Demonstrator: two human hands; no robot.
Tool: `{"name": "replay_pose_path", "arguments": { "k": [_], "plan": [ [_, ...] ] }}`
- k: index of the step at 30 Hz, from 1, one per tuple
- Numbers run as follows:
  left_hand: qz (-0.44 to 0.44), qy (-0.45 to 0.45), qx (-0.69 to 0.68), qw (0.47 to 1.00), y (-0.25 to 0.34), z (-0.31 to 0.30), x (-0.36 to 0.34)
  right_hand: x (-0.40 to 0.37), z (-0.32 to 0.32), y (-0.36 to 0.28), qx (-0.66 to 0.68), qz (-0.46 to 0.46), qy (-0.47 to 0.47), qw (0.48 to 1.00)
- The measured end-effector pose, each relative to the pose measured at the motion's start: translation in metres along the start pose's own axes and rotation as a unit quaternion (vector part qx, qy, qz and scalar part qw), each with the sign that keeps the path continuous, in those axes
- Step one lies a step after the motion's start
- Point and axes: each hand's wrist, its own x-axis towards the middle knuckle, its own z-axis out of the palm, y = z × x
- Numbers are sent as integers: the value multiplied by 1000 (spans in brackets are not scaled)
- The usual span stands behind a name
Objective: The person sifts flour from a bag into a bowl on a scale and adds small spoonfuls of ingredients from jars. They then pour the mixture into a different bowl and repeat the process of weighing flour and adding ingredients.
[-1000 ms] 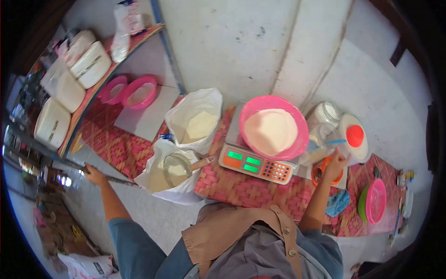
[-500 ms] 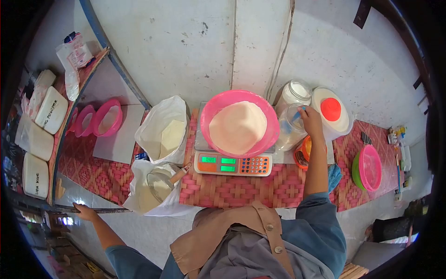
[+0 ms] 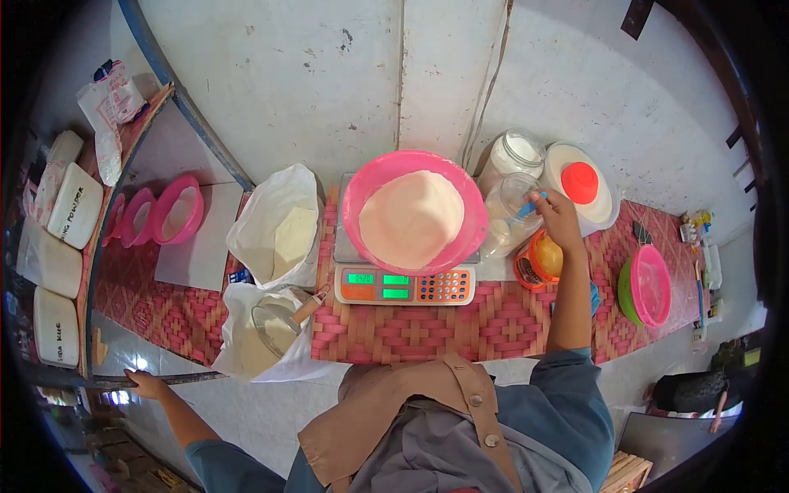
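Observation:
My right hand [image 3: 560,220] is closed on the blue handle of a spoon [image 3: 527,209] at the mouth of a clear jar [image 3: 498,233]; the spoon's far end is hard to make out through the plastic. Just left of the jar, a pink basin [image 3: 355,215] holding pale powder [image 3: 413,218] sits on a digital scale [image 3: 406,285] with lit green displays. Far to the left, my left hand [image 3: 148,384] grips a dark rail [image 3: 185,380] along the table's edge.
Two open white sacks [image 3: 310,185] of powder stand left of the scale, the nearer one with a wooden-handled sieve [image 3: 278,325]. An orange-lidded jar [image 3: 538,260], a white tub with a red bowl [image 3: 580,182] and nested basins [image 3: 649,287] stand to the right. Labelled tubs [image 3: 76,205] line a left shelf.
My right hand has drawn slightly right and back from the jar's mouth, showing more of the blue handle. My left hand stays on the rail. The whole view has shifted a little.

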Motion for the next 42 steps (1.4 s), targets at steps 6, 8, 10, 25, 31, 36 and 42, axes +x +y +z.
{"name": "replay_pose_path", "arguments": {
  "k": [6, 8, 10, 25, 31, 36, 42],
  "plan": [
    [-34, 13, 6, 999, 7, 1, -4, -18, -20, -29, 93, -58, 139, 984],
    [-59, 6, 13, 998, 7, -1, -2, -22, -26, -25, 135, -51, 231, 962],
    [-10, 20, 8, 1000, 25, 4, -18, -22, -26, -22, 146, -50, 273, 950],
    [-16, 3, 27, 999, 14, 0, -8, -64, -1, -45, 233, 5, 383, 894],
    [-1, 17, -45, 999, 16, 5, -13, -112, 68, -35, 102, -65, 136, 983],
    [13, 15, -39, 999, 36, 7, -27, -128, 70, -46, -144, -263, -3, 954],
    [14, 25, -7, 1000, 27, 7, -21, -115, 53, -20, -68, -275, 129, 950]
  ]
}}
